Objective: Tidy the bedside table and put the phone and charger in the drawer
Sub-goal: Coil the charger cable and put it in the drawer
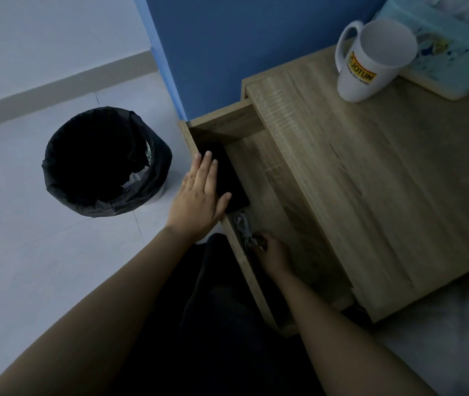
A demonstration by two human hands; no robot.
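The wooden bedside table [370, 172] has its drawer [259, 298] pulled out toward me. A black phone [232, 181] lies flat in the drawer's far left part. My left hand [199, 195] rests flat, fingers spread, on the drawer's front edge and partly over the phone. A coiled grey charger cable [244, 228] lies in the drawer just nearer than the phone. My right hand [273, 252] is inside the drawer with its fingers closed on the cable's near end.
A white mug [370, 58] with a yellow label and a pale tissue box [445, 47] stand at the back of the tabletop. A bin lined with a black bag [104, 161] stands on the floor to the left. A blue wall is behind.
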